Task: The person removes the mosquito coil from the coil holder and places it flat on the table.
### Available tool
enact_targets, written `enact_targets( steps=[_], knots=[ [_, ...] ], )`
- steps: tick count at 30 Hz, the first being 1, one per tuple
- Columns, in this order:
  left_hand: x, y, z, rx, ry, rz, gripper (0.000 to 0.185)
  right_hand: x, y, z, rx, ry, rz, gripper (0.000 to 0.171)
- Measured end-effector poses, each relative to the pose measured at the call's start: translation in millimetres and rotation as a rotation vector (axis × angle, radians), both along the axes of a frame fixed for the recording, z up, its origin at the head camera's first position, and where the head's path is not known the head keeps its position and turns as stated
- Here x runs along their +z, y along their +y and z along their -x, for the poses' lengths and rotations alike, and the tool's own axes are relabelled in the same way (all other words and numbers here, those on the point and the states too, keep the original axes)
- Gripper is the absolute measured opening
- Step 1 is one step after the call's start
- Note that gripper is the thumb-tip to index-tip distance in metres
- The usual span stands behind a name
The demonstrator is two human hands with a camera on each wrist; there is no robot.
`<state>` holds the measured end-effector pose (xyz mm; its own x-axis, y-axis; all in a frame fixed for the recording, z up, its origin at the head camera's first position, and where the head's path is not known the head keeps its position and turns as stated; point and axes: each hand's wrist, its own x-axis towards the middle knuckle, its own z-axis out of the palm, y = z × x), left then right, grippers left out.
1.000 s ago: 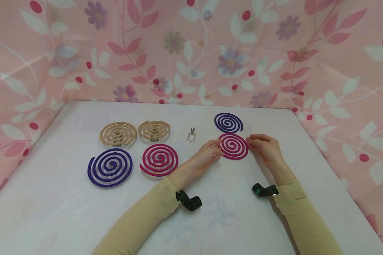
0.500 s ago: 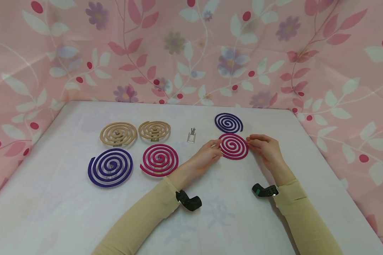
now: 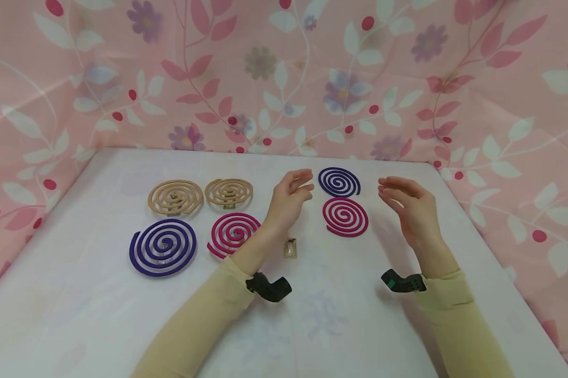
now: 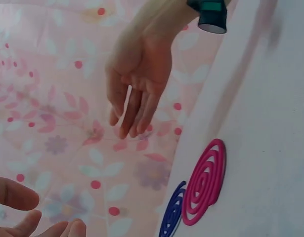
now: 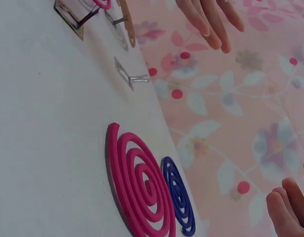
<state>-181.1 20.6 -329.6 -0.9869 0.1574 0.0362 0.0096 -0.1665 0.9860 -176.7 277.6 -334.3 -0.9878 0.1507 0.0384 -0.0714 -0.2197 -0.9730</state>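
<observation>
My left hand point(image 3: 286, 202) hovers above the table with its fingers loosely bent and nothing in them. My right hand point(image 3: 411, 212) is likewise raised, holding nothing. Between and below them lie two mosquito coils: a pink coil point(image 3: 344, 214), with a dark blue coil point(image 3: 339, 183) just behind it. Both lie flat in the right wrist view. A small metal coil stand point(image 3: 290, 248) sits near my left wrist. Another stand point(image 5: 129, 78), with upright prongs, appears in the right wrist view; my left hand hides it in the head view.
Left of my hands, several coils rest on metal stands: two tan coils point(image 3: 175, 197) at the back, a dark blue coil point(image 3: 166, 243) and a pink coil point(image 3: 235, 231) in front. My left forearm partly covers that pink coil. Floral cloth point(image 3: 260, 63) rises behind the white table point(image 3: 340, 325).
Both hands have let go of the right-hand pink coil, lifted and spread apart. The coil stays in place. A stand beneath my left arm has come into view.
</observation>
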Motion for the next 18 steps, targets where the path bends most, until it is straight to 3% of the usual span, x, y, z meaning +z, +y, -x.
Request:
enact_targets(
  steps=[6,11,18],
  knots=[
    [14.2,-21,-4.9,-0.062,-0.006,-0.003,0.041,8.6,-19,-10.1,0.045,-0.01,-0.076,0.042],
    [9.0,-51,-19.9,-0.11,-0.007,0.096,0.04,15.6,-43,-23.2,0.119,0.019,-0.114,0.043],
    [-2.0,-113,-38.9,-0.093,0.025,0.208,0.044,16.3,-79,-36.8,0.251,0.031,-0.142,0.038]
  ],
)
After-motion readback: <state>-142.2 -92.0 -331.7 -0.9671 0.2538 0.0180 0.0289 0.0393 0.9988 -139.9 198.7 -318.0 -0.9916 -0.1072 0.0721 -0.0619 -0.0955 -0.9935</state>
